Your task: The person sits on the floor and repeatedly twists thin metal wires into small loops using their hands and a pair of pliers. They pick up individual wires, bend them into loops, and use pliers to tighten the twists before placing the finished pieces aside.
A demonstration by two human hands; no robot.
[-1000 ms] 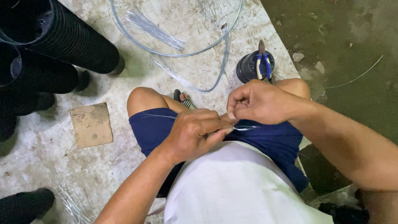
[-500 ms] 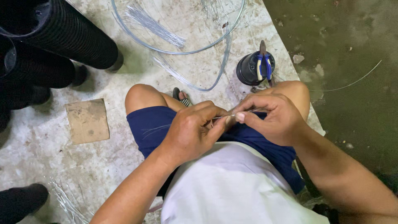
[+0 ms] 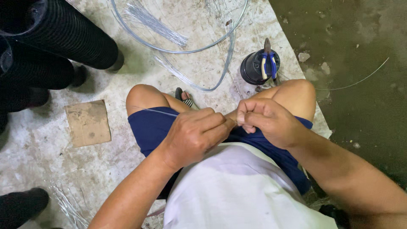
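Note:
I sit with bent knees in blue shorts and a white shirt. My left hand [image 3: 196, 135] and my right hand [image 3: 267, 120] meet over my lap, fingertips pinched together on a thin silvery wire [image 3: 157, 111]. The wire runs out to the left across my thigh. What lies between the fingertips is hidden by the fingers.
A black cup [image 3: 256, 68] holding blue-handled pliers [image 3: 268, 59] stands by my right knee. Loops and bundles of wire [image 3: 186, 46] lie on the concrete ahead. Black ribbed tubes [image 3: 63, 34] lie at the left, a cardboard piece [image 3: 87, 123] below them. Dark wet floor lies to the right.
My right hand has slid left and closed in against my left hand; both hands have shifted slightly lower over my lap.

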